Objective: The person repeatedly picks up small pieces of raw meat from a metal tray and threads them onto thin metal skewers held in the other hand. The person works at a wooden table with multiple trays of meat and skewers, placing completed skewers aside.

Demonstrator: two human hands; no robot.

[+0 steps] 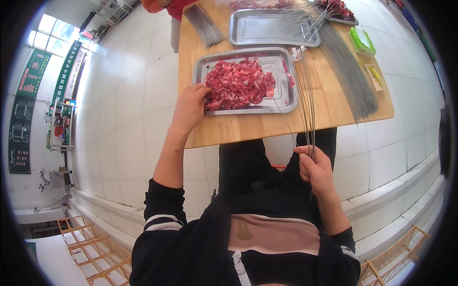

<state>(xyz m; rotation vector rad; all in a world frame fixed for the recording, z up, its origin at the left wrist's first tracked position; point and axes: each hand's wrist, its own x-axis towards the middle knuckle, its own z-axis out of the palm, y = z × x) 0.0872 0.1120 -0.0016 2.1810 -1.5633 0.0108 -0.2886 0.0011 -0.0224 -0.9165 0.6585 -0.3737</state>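
A heap of diced raw red meat (236, 84) lies in a shallow metal tray (247, 111) on the wooden table in front of me. My left hand (193, 102) reaches over the tray's left rim, its fingertips at the edge of the heap; whether they pinch a piece is hidden. Several thin metal skewers (308, 107) are gripped in my right hand (316, 164), just off the table's near edge. One skewer (282, 113) slants away from the bundle towards the meat, with a pale piece of meat (270, 93) near its tip.
Behind stands a second metal tray (268, 28) with skewer ends over it. Loose skewers (350, 75) lie right, more skewers (204, 25) far left. A green tissue pack (362, 41) and a yellow pen-like object (375, 74) sit near the right edge. Another person's sleeve (152, 5) shows far left.
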